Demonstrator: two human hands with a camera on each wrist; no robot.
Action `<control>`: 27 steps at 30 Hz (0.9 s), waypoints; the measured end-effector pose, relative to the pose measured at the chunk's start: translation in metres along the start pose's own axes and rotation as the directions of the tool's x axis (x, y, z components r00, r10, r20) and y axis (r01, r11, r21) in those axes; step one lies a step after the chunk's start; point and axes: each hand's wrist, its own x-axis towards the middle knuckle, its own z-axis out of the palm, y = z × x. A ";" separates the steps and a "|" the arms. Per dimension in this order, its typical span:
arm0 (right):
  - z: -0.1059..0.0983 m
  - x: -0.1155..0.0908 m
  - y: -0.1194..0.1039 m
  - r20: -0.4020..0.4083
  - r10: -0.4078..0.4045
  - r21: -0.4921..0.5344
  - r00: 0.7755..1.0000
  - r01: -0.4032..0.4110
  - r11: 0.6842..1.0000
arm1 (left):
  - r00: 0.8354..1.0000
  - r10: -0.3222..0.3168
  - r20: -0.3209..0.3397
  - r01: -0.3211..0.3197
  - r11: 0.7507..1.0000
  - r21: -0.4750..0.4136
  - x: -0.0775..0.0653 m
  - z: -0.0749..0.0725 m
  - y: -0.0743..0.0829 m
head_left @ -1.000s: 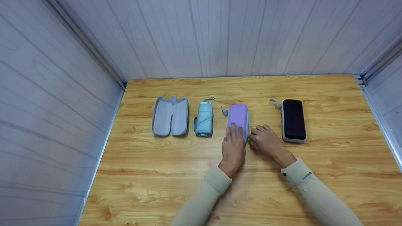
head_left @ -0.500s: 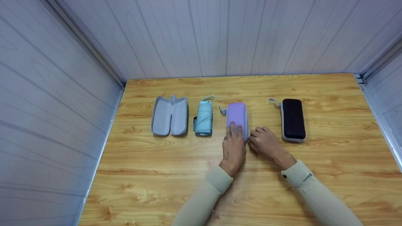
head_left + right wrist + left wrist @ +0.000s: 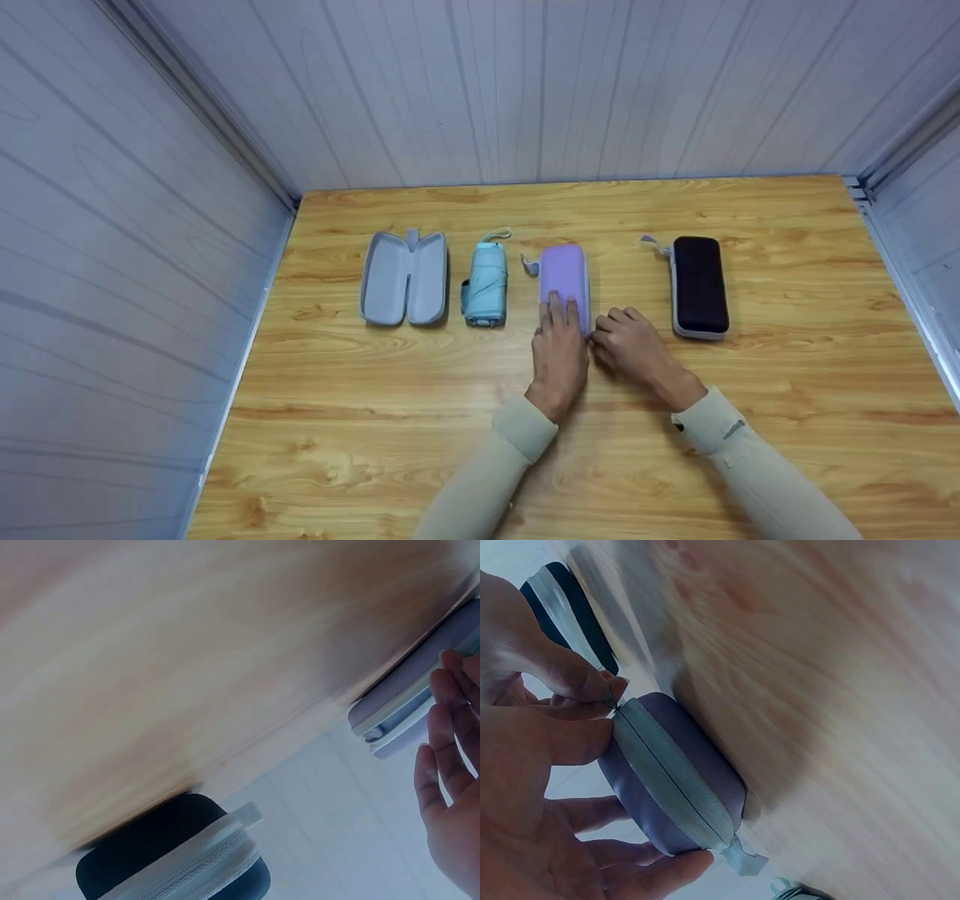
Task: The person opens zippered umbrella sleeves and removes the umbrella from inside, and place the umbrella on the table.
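A purple zippered hard case lies on the table, its fabric tab toward the back left. My left hand holds its near part, fingers laid over the top; the left wrist view shows the thumb against the near end. At the near right corner my right hand pinches the small zipper pull. Along the near end the zipper teeth are closed. The right wrist view shows a gap between the zipper bands on the right side.
Left of the purple case lies a folded light-blue umbrella with a wrist loop. Farther left a grey case lies spread open. A closed black case with a grey band lies to the right. Panel walls stand behind the wooden table.
The purple case has shifted slightly left and away. My right hand has moved slightly nearer along its right side, while my left hand keeps its hold.
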 end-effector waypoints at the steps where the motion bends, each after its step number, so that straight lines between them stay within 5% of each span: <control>1: 0.000 0.000 0.000 -0.004 -0.001 0.006 1.000 0.001 1.000 | 1.000 0.004 0.006 -0.004 1.000 0.000 0.000 0.000 -0.001; 8: 0.001 0.000 0.001 -0.031 0.002 0.011 1.000 -0.002 1.000 | 0.992 0.110 0.068 -0.106 0.993 -0.057 0.007 -0.005 -0.016; 13: 0.001 -0.001 0.004 -0.017 0.011 0.007 1.000 -0.011 1.000 | 0.955 0.247 0.165 -0.228 0.965 -0.127 0.013 -0.010 -0.031; 17: -0.001 -0.004 0.006 -0.005 0.027 0.002 1.000 -0.027 1.000 | 0.933 0.297 0.204 -0.266 0.949 -0.168 0.016 -0.012 -0.037; 27: -0.004 -0.007 0.010 0.001 0.044 -0.020 0.999 -0.044 0.999 | 0.953 0.273 0.135 -0.268 0.962 -0.055 0.014 -0.008 -0.026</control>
